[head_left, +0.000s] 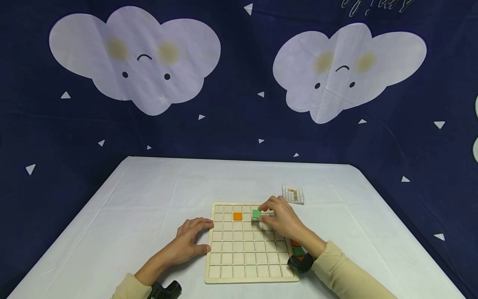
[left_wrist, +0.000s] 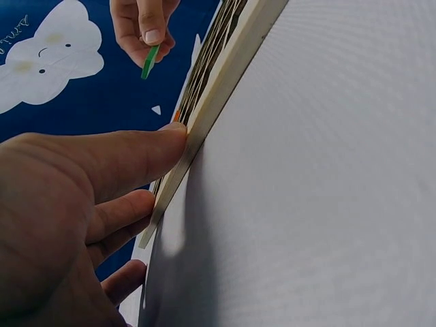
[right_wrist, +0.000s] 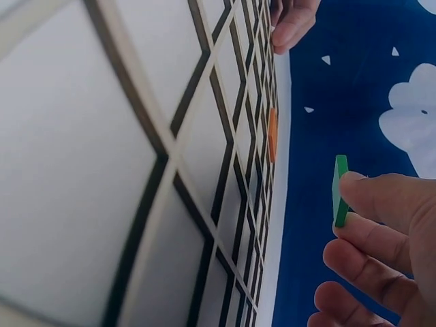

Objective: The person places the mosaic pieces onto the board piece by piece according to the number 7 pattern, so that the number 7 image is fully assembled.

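Note:
A pale wooden grid board (head_left: 244, 258) lies on the table, its square cells split by thin raised ridges. My right hand (head_left: 282, 218) pinches a green square tile (head_left: 256, 214) between thumb and fingertip over the board's far rows. In the right wrist view that green tile (right_wrist: 340, 191) is held up off the grid, seen nearly edge-on. One orange tile (head_left: 237, 216) sits in a cell of the second row from the far edge. My left hand (head_left: 186, 243) rests at the board's left side, its thumb (left_wrist: 146, 160) and extended fingers touching the edge.
A small printed card (head_left: 293, 194) with a coloured grid pattern lies beyond the board's far right corner. Along the right edge, partly hidden by my right forearm, are orange and green tiles (head_left: 298, 251). A dark blue cloth (head_left: 239, 124) with clouds hangs behind the white table (head_left: 123, 207).

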Demonstrator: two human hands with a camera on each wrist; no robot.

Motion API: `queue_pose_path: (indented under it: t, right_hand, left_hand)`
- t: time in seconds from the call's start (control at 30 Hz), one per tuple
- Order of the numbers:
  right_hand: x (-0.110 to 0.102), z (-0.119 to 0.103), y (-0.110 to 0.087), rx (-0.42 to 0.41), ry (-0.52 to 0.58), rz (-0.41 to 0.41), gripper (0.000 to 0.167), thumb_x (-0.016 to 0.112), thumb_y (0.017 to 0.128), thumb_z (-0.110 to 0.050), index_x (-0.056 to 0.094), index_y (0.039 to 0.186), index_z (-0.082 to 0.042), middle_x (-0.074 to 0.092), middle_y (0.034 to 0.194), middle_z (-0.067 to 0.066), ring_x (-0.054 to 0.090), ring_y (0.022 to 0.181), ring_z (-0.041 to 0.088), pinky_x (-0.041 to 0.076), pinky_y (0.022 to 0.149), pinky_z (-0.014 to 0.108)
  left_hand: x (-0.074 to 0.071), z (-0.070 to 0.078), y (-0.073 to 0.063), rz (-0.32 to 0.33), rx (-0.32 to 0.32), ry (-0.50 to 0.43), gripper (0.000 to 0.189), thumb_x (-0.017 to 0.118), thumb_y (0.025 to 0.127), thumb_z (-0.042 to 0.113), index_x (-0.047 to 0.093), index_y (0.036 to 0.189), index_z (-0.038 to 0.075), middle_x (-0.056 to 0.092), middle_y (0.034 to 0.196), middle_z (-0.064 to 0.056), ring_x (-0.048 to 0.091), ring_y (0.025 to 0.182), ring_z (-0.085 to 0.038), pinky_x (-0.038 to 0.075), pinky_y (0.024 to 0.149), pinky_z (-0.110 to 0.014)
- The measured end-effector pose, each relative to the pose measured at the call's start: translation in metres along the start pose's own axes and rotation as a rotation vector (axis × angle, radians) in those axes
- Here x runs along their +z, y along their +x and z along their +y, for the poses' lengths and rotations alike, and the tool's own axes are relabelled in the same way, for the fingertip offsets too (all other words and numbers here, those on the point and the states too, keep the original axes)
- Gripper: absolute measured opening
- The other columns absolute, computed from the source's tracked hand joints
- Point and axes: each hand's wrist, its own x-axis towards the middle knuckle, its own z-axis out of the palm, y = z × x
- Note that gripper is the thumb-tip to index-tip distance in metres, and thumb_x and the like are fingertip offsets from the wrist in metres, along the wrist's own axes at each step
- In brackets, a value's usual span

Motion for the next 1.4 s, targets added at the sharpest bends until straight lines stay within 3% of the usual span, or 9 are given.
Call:
queue_pose_path:
  t: [0.33, 0.63, 1.4]
  right_hand:
    - [0.006, -0.001, 0.007, -0.017, -0.022, -0.016, 0.02, 0.073, 0.081, -0.022, 0.07, 0.099, -0.015, 0.061, 0.092, -0.002, 0.044, 0.082, 0.011, 0.041, 0.067, 0.023]
    - [0.01, -0.002, 0.013, -0.048, -0.006, -0.044, 0.02, 0.07, 0.083, -0.022, 0.07, 0.1, -0.014, 0.061, 0.093, -0.002, 0.047, 0.084, 0.016, 0.04, 0.068, 0.023]
    - [0.021, 0.001, 0.022, -0.034, -0.036, -0.098, 0.021, 0.071, 0.083, -0.023, 0.07, 0.102, -0.014, 0.061, 0.094, -0.002, 0.045, 0.085, 0.009, 0.042, 0.071, 0.026]
  left_hand:
    - [0.0, 0.001, 0.0, -0.001, -0.007, -0.005, 0.055, 0.075, 0.077, 0.02, 0.056, 0.126, 0.007, 0.049, 0.137, -0.007, 0.028, 0.137, -0.036, 0.0, 0.113, -0.062]
    - [0.0, -0.001, 0.0, -0.001, -0.012, -0.006, 0.055, 0.075, 0.077, 0.022, 0.056, 0.126, 0.007, 0.048, 0.137, -0.007, 0.028, 0.137, -0.036, 0.0, 0.113, -0.062]
    - [0.002, -0.002, 0.002, 0.011, -0.015, 0.015, 0.055, 0.076, 0.076, 0.02, 0.056, 0.126, 0.008, 0.049, 0.137, -0.006, 0.029, 0.137, -0.035, 0.001, 0.113, -0.062]
